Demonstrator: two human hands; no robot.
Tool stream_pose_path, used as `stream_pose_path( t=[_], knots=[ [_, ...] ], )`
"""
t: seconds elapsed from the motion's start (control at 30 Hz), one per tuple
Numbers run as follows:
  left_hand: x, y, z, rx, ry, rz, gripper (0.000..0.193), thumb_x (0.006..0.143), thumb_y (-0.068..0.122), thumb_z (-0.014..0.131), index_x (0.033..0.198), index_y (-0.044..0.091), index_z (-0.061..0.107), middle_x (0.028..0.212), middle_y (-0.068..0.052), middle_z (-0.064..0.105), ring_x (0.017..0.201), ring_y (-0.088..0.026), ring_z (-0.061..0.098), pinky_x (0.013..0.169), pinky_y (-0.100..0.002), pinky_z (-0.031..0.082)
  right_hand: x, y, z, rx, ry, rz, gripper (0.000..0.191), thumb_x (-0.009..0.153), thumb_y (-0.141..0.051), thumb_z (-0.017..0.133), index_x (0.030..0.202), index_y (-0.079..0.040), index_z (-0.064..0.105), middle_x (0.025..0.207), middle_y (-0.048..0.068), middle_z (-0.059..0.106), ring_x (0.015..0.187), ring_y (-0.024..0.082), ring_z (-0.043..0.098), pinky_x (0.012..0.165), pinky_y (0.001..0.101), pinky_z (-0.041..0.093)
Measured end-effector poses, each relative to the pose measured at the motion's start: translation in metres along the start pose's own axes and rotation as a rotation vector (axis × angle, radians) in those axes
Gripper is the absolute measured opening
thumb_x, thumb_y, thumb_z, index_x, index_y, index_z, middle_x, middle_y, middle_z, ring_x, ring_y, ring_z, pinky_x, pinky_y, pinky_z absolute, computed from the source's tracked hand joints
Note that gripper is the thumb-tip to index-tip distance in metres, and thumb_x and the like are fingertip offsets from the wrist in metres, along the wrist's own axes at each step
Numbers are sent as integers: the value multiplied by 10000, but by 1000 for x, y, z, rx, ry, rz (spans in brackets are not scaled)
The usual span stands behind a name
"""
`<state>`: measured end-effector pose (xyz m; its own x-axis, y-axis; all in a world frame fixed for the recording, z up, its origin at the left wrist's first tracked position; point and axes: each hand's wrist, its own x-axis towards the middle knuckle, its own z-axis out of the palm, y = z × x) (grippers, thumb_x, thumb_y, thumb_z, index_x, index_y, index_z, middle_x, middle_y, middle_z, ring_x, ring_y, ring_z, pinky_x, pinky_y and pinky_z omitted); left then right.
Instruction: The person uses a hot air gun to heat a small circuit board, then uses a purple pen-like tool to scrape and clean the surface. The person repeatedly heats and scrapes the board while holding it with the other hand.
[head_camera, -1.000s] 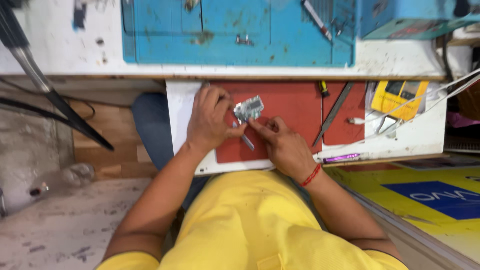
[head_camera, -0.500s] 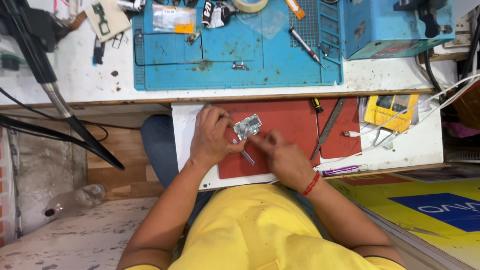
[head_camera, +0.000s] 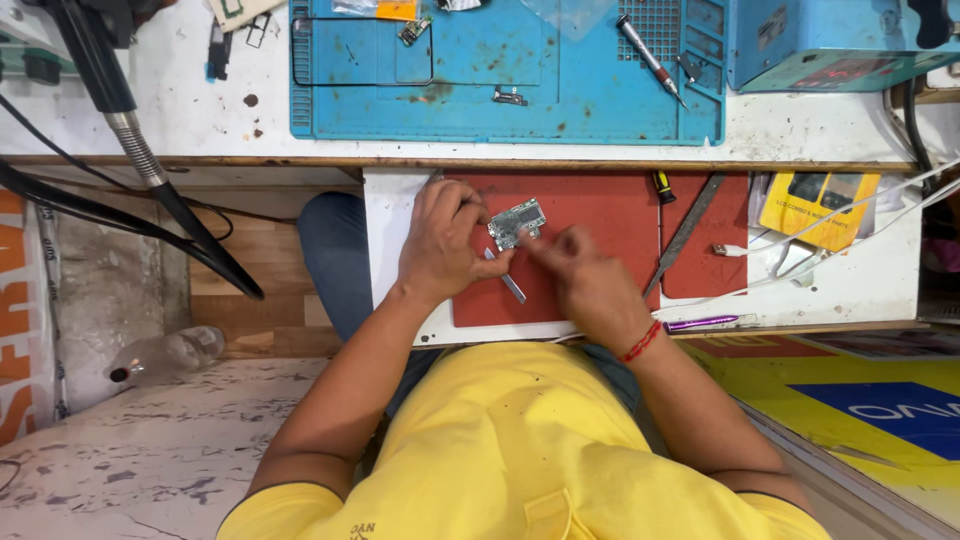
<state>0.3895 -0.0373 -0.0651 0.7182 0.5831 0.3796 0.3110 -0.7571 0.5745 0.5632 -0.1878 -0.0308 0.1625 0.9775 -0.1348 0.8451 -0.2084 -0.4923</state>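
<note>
Hands barely shifted: left hand (head_camera: 440, 245) pinches the board (head_camera: 516, 223) over the red mat (head_camera: 600, 215), right hand (head_camera: 585, 275) fingers blurred at it, grip unclear, screwdriver (head_camera: 649, 58) untouched far off.

The circuit board (head_camera: 516, 222) looked metallic and shiny, lying over a matt red mat (head_camera: 600, 215). The blue mat (head_camera: 560, 100) was stained rubber. The bench edge (head_camera: 200, 160) was worn wood.

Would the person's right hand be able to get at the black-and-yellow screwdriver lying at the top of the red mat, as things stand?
Probably yes. The right hand is at the small circuit board, and the screwdriver lies further right on the red mat, with only bare mat between them. The hand looks occupied with the board, though.
</note>
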Motion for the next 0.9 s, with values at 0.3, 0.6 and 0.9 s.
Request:
stream_pose_path(
  t=[0.3,0.6,0.9],
  knots=[
    [1,-5,2,-25,0,6,446,606,280,927,862,55,639,1049,-108,568,1053,-315,536,974,-436,461,1,4,3,75,75,-54,634,841,19,538,1420,-229,603,1146,155,632,823,393,681,683,498,562],
    [-3,-10,-3,16,39,63,504,610,356,919,885,40,640,1057,-103,544,1089,-311,523,1027,-471,441,4,-4,-2,96,90,-51,552,893,7,567,1399,-208,615,1120,139,643,877,380,690,711,474,562],
    [-3,-11,-2,-3,51,71,513,618,352,924,912,32,651,1062,-91,542,1103,-301,524,1046,-468,441,9,-6,1,-12,68,83,547,926,-2,571,1415,-243,619,1099,145,638,829,388,679,680,499,546]
  ],
)
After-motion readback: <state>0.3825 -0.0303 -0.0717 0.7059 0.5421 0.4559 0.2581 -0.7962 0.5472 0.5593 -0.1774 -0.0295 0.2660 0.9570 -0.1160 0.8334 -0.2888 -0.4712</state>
